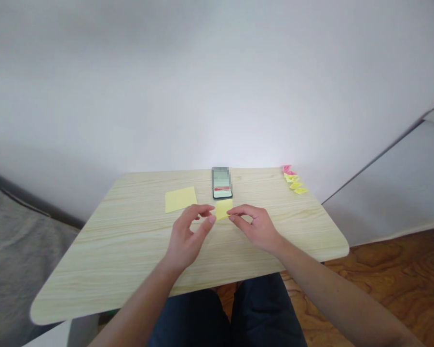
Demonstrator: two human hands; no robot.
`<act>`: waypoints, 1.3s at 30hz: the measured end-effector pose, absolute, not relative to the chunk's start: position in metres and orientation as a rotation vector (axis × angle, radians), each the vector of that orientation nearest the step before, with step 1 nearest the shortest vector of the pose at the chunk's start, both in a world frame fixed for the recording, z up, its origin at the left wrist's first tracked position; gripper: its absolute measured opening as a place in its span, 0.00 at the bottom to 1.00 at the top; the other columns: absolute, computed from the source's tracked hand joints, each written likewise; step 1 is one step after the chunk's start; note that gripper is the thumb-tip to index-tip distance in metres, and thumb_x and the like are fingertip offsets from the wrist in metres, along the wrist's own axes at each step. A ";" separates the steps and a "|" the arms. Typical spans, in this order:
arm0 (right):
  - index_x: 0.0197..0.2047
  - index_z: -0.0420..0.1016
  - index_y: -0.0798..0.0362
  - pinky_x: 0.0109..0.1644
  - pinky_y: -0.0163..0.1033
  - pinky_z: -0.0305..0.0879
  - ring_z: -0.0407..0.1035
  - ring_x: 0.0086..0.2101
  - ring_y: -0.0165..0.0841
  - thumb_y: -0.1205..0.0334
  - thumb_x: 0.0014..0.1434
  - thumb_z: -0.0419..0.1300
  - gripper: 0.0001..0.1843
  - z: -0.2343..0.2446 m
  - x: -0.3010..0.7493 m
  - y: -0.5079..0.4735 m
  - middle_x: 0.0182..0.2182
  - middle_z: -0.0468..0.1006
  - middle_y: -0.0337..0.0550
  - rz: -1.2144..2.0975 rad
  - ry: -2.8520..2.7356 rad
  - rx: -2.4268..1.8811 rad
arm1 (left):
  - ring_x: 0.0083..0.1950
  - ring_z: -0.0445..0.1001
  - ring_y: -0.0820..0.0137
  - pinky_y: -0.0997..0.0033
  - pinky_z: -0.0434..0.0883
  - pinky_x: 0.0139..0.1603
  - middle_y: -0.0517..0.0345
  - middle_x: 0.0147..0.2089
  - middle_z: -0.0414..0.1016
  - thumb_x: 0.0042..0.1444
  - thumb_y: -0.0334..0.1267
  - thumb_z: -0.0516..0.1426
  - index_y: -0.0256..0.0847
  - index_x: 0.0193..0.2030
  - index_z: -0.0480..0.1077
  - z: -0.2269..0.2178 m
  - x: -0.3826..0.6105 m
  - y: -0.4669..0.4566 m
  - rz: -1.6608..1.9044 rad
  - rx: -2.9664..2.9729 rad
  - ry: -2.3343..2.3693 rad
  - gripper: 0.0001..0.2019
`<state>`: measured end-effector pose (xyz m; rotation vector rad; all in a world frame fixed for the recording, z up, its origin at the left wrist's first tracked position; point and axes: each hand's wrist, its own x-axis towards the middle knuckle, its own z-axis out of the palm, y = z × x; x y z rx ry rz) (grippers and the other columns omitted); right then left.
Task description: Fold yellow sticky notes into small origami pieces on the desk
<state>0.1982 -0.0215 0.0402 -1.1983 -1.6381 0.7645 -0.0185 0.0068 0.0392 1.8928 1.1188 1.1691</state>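
A small square of yellow paper (223, 208) is between my two hands over the middle of the table. My right hand (258, 227) pinches its lower right edge between thumb and fingertips. At the paper's left side is my left hand (190, 234), thumb and fingers apart, the tips close to the paper's edge. Whether they touch it is hard to tell. Just beyond the paper lies a phone (222, 193) with its screen lit and partly blurred out. To the left, a larger yellow sheet (181, 198) lies flat near my left fingers.
Several folded yellow paper pieces (295, 184) and a pink folded piece (288, 169) lie in a row at the back right of the wooden table (130, 250). A white wall (202, 96) stands behind the table. Grey fabric (21, 260) is at the left, my legs below.
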 end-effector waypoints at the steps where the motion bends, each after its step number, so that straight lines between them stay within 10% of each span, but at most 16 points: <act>1: 0.46 0.83 0.47 0.52 0.42 0.74 0.79 0.45 0.36 0.57 0.64 0.63 0.10 0.044 0.198 -0.016 0.43 0.85 0.42 0.750 -1.643 -1.170 | 0.47 0.76 0.63 0.63 0.70 0.49 0.52 0.45 0.80 0.64 0.47 0.59 0.43 0.54 0.76 0.043 -0.018 0.018 1.154 1.718 1.161 0.16; 9: 0.48 0.82 0.46 0.51 0.40 0.73 0.79 0.44 0.34 0.59 0.65 0.63 0.10 0.056 0.194 0.017 0.44 0.85 0.39 0.782 -1.756 -1.030 | 0.32 0.74 0.70 0.71 0.69 0.35 0.56 0.32 0.79 0.52 0.44 0.68 0.38 0.36 0.78 0.047 -0.011 0.072 0.907 1.114 0.780 0.11; 39: 0.40 0.81 0.49 0.42 0.40 0.75 0.77 0.36 0.34 0.57 0.60 0.69 0.07 0.017 0.191 0.032 0.36 0.84 0.42 0.900 -1.404 -1.102 | 0.40 0.77 0.66 0.68 0.72 0.43 0.53 0.40 0.82 0.53 0.39 0.69 0.41 0.43 0.81 0.012 -0.013 0.063 0.937 1.263 0.741 0.11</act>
